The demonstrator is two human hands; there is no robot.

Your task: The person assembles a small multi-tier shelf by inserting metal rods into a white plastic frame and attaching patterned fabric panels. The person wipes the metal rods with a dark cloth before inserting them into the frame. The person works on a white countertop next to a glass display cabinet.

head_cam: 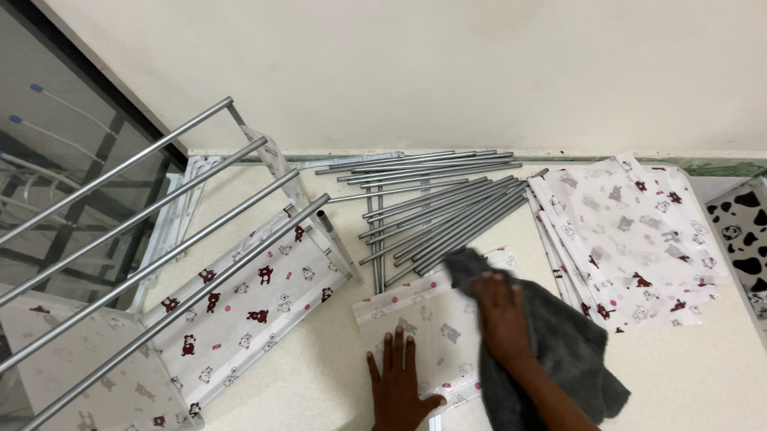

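The left hand is lying flat with fingers spread, pressing down on the near edge of a white printed fabric panel that is resting on the pale floor; it is gripping nothing. Just beside it, the right hand is pushing a dark grey cloth over the same panel, palm down and fingers loosely curled on the cloth, which is trailing back under the forearm. To the left, a partly built rack is lying tilted, four grey bars running diagonally over its own printed fabric shelf, with little bear figures showing on it. Farther off, a loose bundle of grey metal rods is lying on the floor, some fanned apart near the wall; to the right of them a stack of matching printed panels is spreading out, well apart from the hands. At the far right edge a black-and-white patched item is showing; beyond everything the cream wall is rising.
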